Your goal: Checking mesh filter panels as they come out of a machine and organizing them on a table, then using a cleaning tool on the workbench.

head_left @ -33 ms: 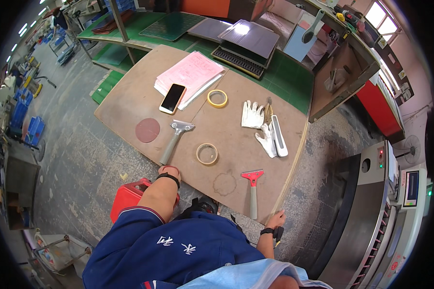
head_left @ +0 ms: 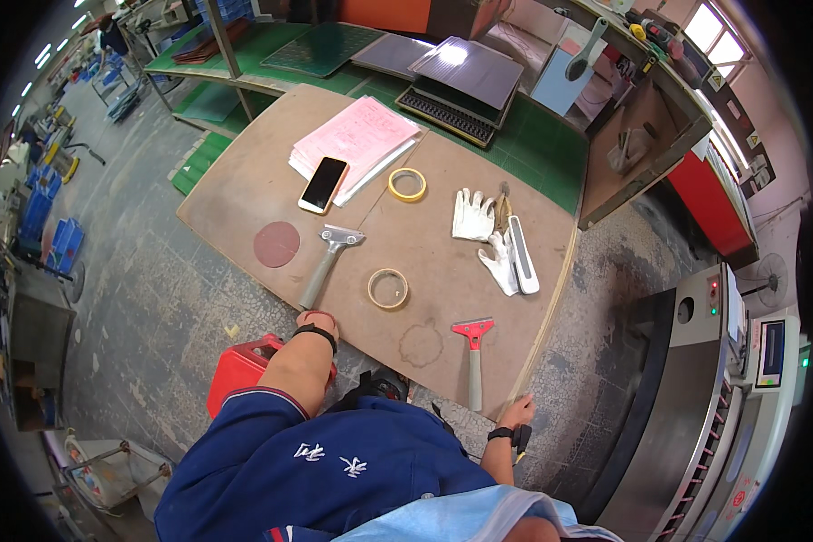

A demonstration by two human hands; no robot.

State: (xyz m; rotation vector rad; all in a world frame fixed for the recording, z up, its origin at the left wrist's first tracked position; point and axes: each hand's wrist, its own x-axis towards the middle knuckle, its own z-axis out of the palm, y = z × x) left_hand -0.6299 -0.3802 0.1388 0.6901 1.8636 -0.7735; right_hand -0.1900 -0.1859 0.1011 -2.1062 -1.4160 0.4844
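My left hand (head_left: 316, 320) is at the table's near edge, just below the handle of a grey metal scraper (head_left: 320, 264); its fingers are mostly hidden. By the near right corner rests my right hand (head_left: 517, 412), its fingers too small to read. A scraper with a red head (head_left: 475, 361) lies left of it. Between the scrapers are a roll of tape (head_left: 372, 291) and, farther back, a yellow tape roll (head_left: 392, 188). White gloves (head_left: 471, 217) lie to the right, beside a white-and-grey utility knife (head_left: 520, 255) and pliers (head_left: 503, 200). A dark red sanding disc (head_left: 276, 245) sits at the left.
A phone (head_left: 324, 185) overlaps pink and white papers (head_left: 359, 135) on the brown table (head_left: 244, 190). Behind stands a green bench (head_left: 542, 167) with stacked metal plates (head_left: 469, 72). A red container (head_left: 235, 372) is beside my left arm. A steel machine (head_left: 659, 425) stands at right.
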